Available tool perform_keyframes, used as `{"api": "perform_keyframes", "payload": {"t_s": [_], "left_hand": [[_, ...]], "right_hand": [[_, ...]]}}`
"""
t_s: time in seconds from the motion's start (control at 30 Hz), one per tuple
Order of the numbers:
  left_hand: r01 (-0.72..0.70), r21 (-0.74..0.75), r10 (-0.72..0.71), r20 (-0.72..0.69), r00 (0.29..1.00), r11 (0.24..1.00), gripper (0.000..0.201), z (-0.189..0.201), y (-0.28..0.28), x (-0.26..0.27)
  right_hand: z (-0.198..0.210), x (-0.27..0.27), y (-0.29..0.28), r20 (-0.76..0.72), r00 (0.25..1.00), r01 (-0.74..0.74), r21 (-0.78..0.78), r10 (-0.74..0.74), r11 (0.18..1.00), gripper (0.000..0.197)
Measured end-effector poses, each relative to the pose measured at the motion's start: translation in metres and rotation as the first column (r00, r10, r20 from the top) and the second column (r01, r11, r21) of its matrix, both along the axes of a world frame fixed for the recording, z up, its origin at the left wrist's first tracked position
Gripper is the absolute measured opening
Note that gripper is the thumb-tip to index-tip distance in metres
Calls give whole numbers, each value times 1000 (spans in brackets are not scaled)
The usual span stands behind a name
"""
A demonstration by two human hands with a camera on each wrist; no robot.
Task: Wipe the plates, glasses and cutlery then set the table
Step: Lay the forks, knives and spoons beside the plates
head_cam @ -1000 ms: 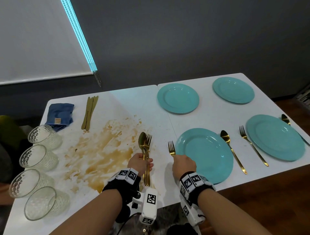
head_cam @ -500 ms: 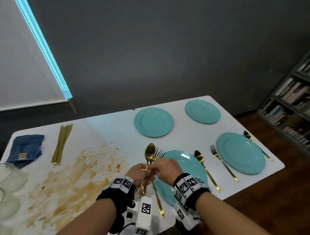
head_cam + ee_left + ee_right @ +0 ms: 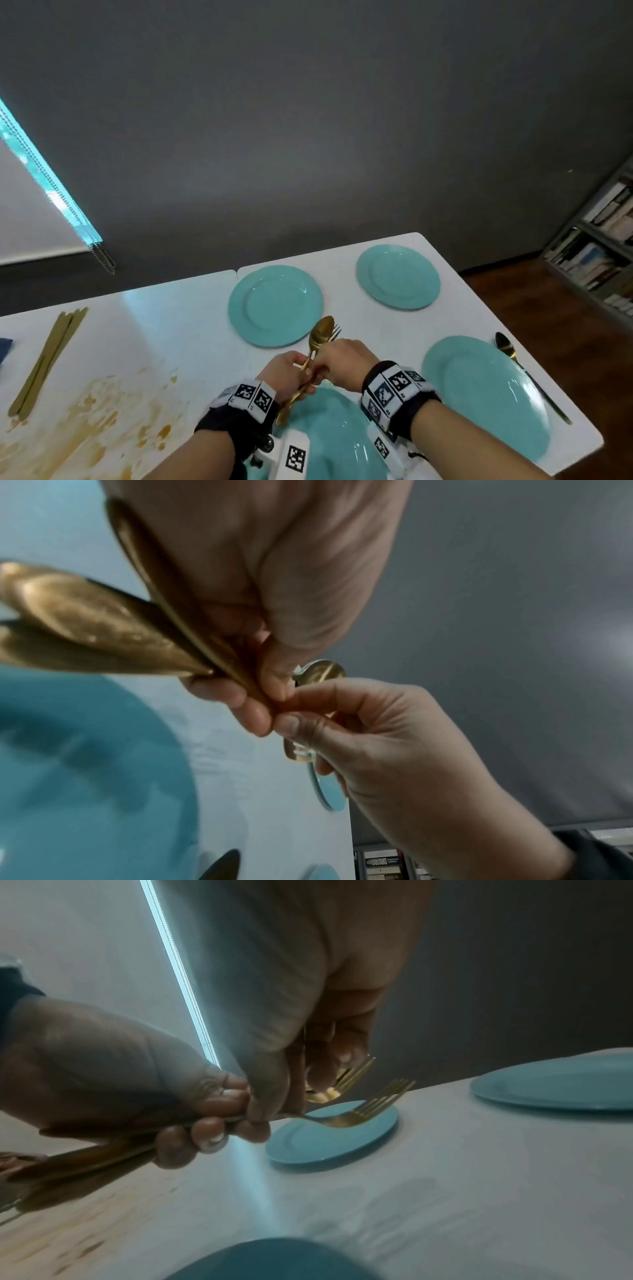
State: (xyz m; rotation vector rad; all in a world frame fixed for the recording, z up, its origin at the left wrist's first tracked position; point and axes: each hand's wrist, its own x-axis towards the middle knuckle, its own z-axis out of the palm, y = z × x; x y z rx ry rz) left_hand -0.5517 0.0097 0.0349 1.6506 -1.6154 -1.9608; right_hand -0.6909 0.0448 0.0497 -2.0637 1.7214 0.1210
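Note:
Both hands meet above the near centre teal plate (image 3: 329,442). My left hand (image 3: 291,371) grips a bundle of gold cutlery (image 3: 310,356) by the handles, with a spoon bowl (image 3: 321,330) and fork tines (image 3: 336,330) sticking up. My right hand (image 3: 339,359) pinches the same bundle just below the heads; in the right wrist view its thumb lies on a fork (image 3: 359,1110). The handle ends (image 3: 85,620) fan out in the left wrist view. Three more teal plates lie at far left (image 3: 275,305), far right (image 3: 398,275) and near right (image 3: 486,397).
A gold spoon (image 3: 507,346) lies right of the near right plate. Gold knives (image 3: 48,359) and a blue cloth's corner (image 3: 5,346) sit at the left. A brown stain (image 3: 85,428) covers the white table (image 3: 178,325). A bookshelf (image 3: 599,246) stands at right.
My right hand brought its fork to the bundle in the left hand, and both now hold it together. The hands moved right over the near plate, and the view swung right.

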Motion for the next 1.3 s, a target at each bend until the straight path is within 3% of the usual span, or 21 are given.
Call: {"api": "perform_keyframes", "payload": {"t_s": [0.23,0.33,0.4,0.5,0.57,0.73,0.8,0.97,1.3], "left_hand": [[-9,17,8,84,996,1000,9,1,-31,-81],[-174,-74,183,150,971,982,15,-6,-49,-96],[-328,-78,336,122,934,941,18,-8,-64,-99],[-428,-68,433,86,897,901,18,-4,-81,-98],[-494,-79,498,53,865,866,27,-8,-90,-97],[-536,-92,542,49,839,839,22,-18,-101,-96],[-549,-80,552,34,833,832,23,-20,-104,-96],[-572,-48,573,20,819,819,24,-24,-110,-91],[-613,-45,613,2,790,789,18,-38,-123,-81]], "right_hand": [[-1,-80,-40,-41,997,-63,72,66,995,20],[-6,-110,-54,-122,990,-57,91,68,994,23],[-10,-131,-62,-149,988,42,99,-27,994,24],[-21,-154,-78,-134,953,287,121,-271,950,22],[-31,-160,-93,-109,896,442,140,-430,886,22],[-53,-152,-128,-11,731,669,210,-682,713,13],[-60,-147,-139,37,651,734,224,-758,641,25],[-67,-139,-156,79,566,783,260,-821,565,31],[-78,-135,-175,67,541,807,237,-838,540,33]]}}
